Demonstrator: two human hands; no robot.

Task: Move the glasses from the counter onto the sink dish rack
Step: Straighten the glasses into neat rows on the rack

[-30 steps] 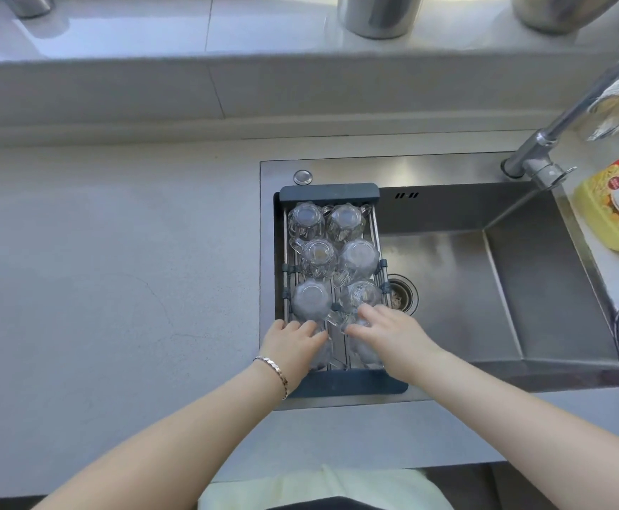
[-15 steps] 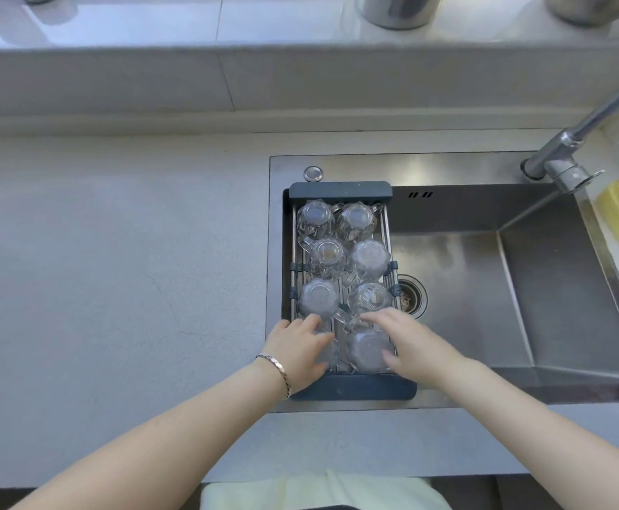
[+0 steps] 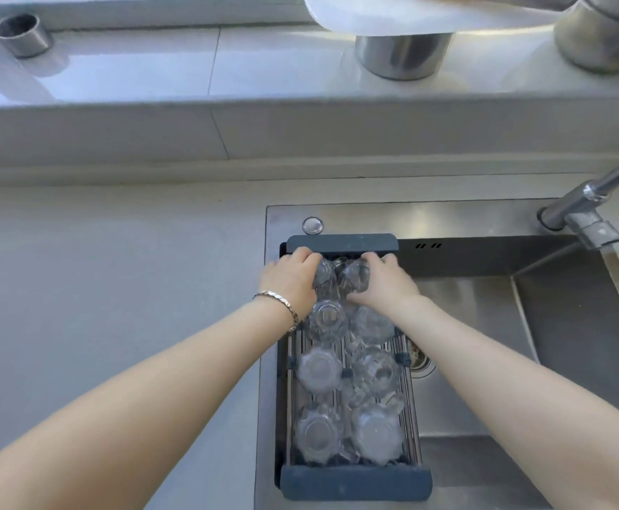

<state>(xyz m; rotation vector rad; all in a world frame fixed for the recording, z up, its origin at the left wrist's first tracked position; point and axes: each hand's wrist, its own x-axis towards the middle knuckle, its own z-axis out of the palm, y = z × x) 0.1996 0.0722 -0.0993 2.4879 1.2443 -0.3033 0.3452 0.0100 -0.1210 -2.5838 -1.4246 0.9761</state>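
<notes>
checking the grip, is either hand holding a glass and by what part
Each hand is on a far-row glass in the rack: left hand on the left glass's side, right hand on the right glass's side.

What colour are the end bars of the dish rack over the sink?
Dark slate blue-grey on both end bars of the dish rack; it shows best in the head view.

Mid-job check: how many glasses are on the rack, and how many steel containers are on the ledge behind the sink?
Glasses on the dish rack: 8, in two columns, e.g. near-left glass; the far pair sits under the left hand and right hand.
Steel containers on the ledge: 3, e.g. small cup.
Total: 11
</notes>
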